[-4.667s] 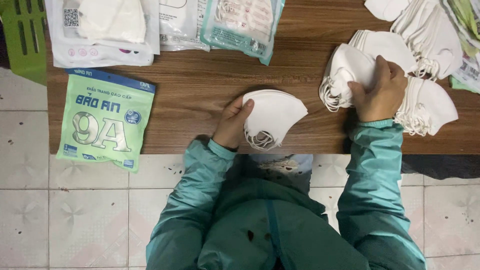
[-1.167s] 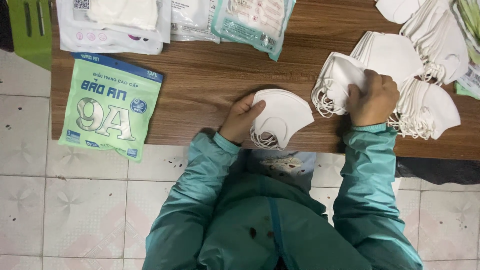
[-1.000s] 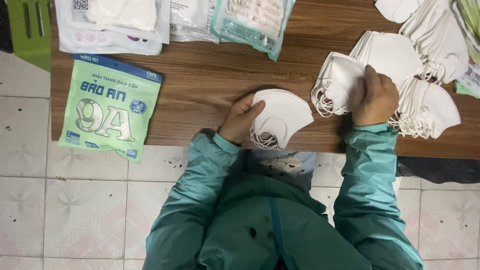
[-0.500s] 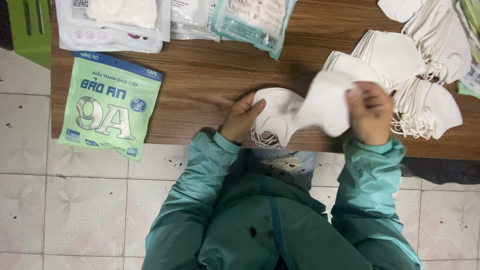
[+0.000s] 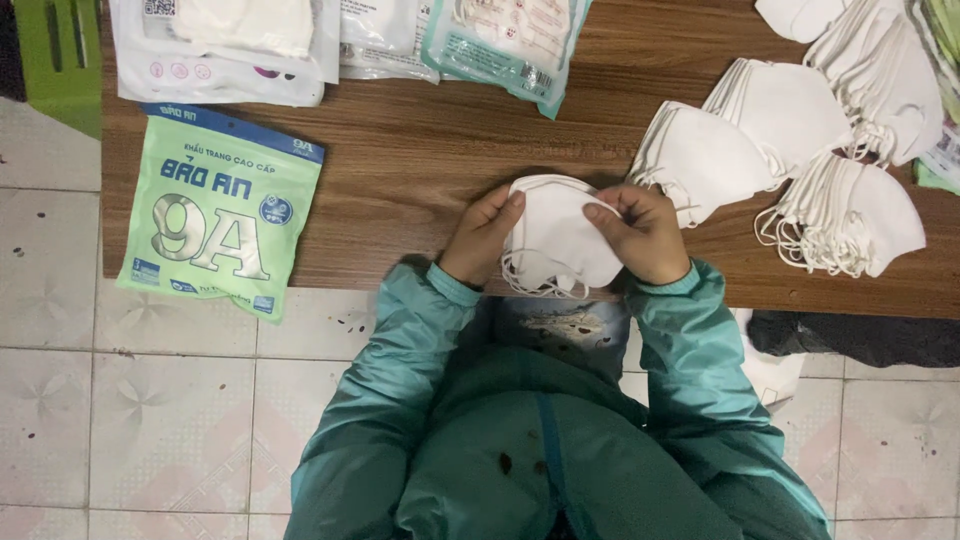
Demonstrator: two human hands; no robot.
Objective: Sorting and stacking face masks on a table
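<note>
Both hands close on a small stack of white masks [image 5: 556, 238] at the near edge of the wooden surface [image 5: 420, 170]; left hand [image 5: 482, 236] grips one side, right hand [image 5: 642, 232] the other; the stack seems mid-squaring; loose mask piles [image 5: 790, 150] lie right, a green packet [image 5: 222, 212] left.

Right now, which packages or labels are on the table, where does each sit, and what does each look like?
Flat light-green plastic pouch with blue top band: left table edge, overhanging.
White plastic pouch holding white masks: top left.
Clear pouch: top, middle.
Teal-edged clear pouch: top, tilted.
No signs or screens.
</note>
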